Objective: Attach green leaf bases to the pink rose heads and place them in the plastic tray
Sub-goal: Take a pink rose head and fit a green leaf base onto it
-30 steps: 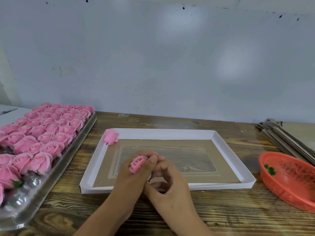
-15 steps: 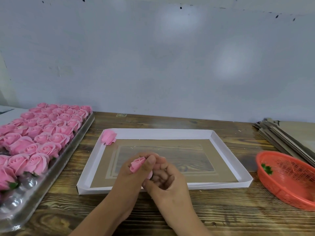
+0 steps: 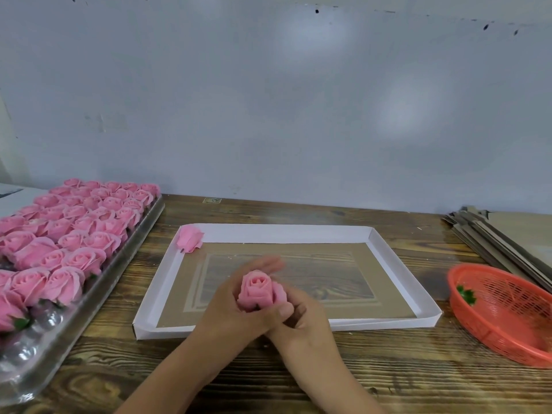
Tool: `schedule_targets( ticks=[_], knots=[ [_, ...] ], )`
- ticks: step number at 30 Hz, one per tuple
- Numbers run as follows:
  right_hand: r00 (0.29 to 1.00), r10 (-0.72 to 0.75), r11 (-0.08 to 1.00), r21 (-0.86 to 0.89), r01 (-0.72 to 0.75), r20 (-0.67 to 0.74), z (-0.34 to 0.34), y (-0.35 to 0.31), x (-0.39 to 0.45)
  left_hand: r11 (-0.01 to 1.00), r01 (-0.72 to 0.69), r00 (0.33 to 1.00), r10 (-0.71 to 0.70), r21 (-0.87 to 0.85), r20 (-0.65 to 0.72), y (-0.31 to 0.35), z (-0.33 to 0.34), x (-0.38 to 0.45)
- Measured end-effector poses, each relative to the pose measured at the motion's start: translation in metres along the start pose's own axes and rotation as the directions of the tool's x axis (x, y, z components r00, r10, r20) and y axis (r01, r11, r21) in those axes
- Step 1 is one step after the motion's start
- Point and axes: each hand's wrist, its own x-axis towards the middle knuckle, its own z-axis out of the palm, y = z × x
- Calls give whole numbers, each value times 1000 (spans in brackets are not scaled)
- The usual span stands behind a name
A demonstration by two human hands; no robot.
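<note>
A pink rose head (image 3: 257, 291) stands upright between both hands, over the front of the white cardboard lid (image 3: 280, 233). My left hand (image 3: 236, 309) holds it from the left, thumb across its base, fingers blurred behind it. My right hand (image 3: 301, 321) grips the rose's underside from the right; any leaf base there is hidden. A second loose rose head (image 3: 189, 239) lies in the lid's far left corner. The clear plastic tray (image 3: 89, 297) at the left holds several rows of pink roses (image 3: 74, 222). One green leaf base (image 3: 466, 294) lies in the orange basket (image 3: 507, 312).
A stack of flat brown cardboard sheets (image 3: 507, 234) lies at the far right behind the basket. A grey wall rises directly behind the wooden table (image 3: 268, 383). Empty clear cups (image 3: 24, 351) show at the tray's near end.
The rose has turned from lying sideways in my left hand to standing upright, facing me. My left fingers have opened behind it, and both hands have stayed together in front of the lid.
</note>
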Motion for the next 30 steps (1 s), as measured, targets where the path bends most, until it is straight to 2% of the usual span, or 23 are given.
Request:
schedule_targets(
  ticks=[3, 5, 12, 15, 17, 22, 24, 27, 30],
  knots=[
    [1000, 21, 1000, 12, -21, 3, 0, 1, 1, 987, -163, 983, 161, -16, -84, 10, -7, 4],
    [1000, 21, 1000, -21, -21, 10, 0, 2, 1, 980, -197, 975, 196, -5, -108, 16, -10, 7],
    [999, -28, 998, -49, 29, 33, 0, -2, -1, 991, -68, 997, 62, 119, 53, 0, -12, 9],
    [1000, 0, 999, -35, 0, 7, -1, 0, 1, 991, 27, 990, -44, 129, 134, -8, -12, 10],
    [1000, 5, 1000, 0, -5, -8, 0, -1, 1, 994, 33, 985, -51, 109, 168, -10, -13, 10],
    [1000, 18, 999, -36, -18, -4, 2, 1, 0, 981, -163, 986, 166, 103, -29, 4, -12, 9],
    [1000, -18, 998, -59, 19, 9, 3, 2, 0, 975, -191, 981, 194, 112, -19, 7, -6, 11],
    [998, -62, 995, -81, 62, 7, 3, 0, -1, 976, -175, 984, 176, 133, 1, 4, -1, 12],
    [998, -61, 994, -93, 59, -18, 0, 5, 0, 989, -66, 998, 66, 129, 5, -3, -2, 12]
  ],
)
